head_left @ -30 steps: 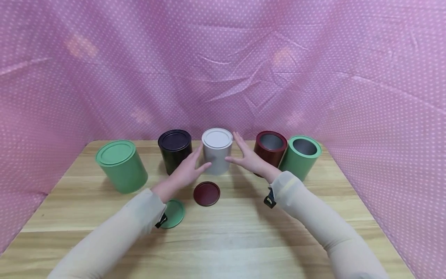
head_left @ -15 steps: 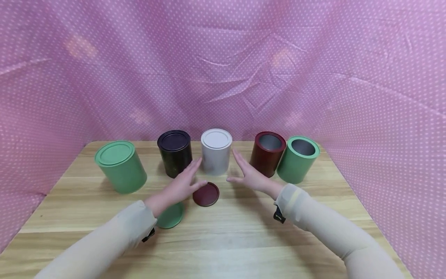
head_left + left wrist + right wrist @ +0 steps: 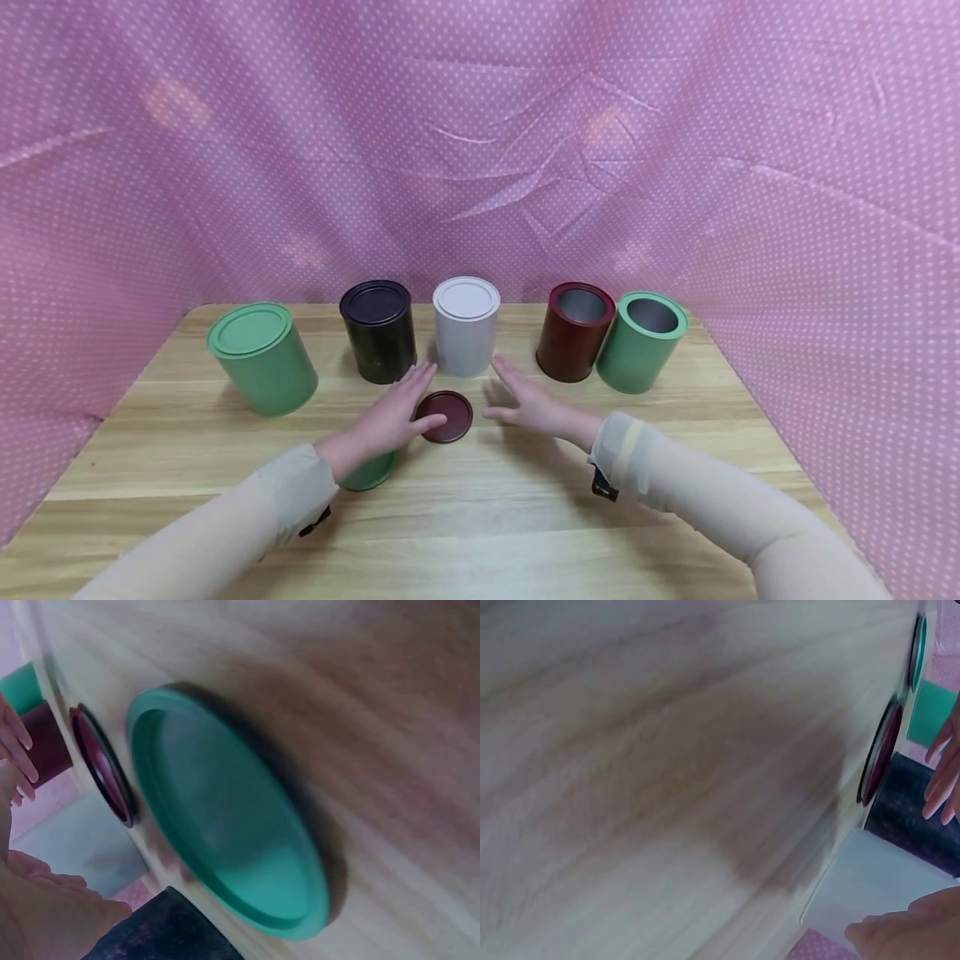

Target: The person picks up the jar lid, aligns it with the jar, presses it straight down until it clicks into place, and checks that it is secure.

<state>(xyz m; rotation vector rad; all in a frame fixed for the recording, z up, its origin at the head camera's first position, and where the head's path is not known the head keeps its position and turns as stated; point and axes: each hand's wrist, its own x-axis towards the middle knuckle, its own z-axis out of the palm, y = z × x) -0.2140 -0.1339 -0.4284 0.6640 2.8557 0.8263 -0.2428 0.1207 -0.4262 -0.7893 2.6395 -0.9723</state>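
My left hand (image 3: 386,421), fingers extended and thumb apart, hovers over the left edge of a dark red lid (image 3: 454,410). To the right of that lid is my right hand (image 3: 534,405), also with extended fingers and nothing in its grasp. Whether either hand touches the lid or table cannot be told. A white can (image 3: 465,337) with its lid on stands just beyond both hands. Below the left wrist lies a green lid (image 3: 371,473), partly hidden in the head view but seen whole in the left wrist view, where the green lid (image 3: 225,810) lies flat.
A lidded black can (image 3: 378,342) and a lidded green can (image 3: 266,367) stand to the left. At right, a dark red can (image 3: 573,342) and another green can (image 3: 637,354) are uncovered. Pink dotted cloth (image 3: 480,150) hangs behind the wooden table (image 3: 487,533).
Both hands have drawn back from the sides of the white can to either side of the dark red lid. The cans and lids appear to stay in place.
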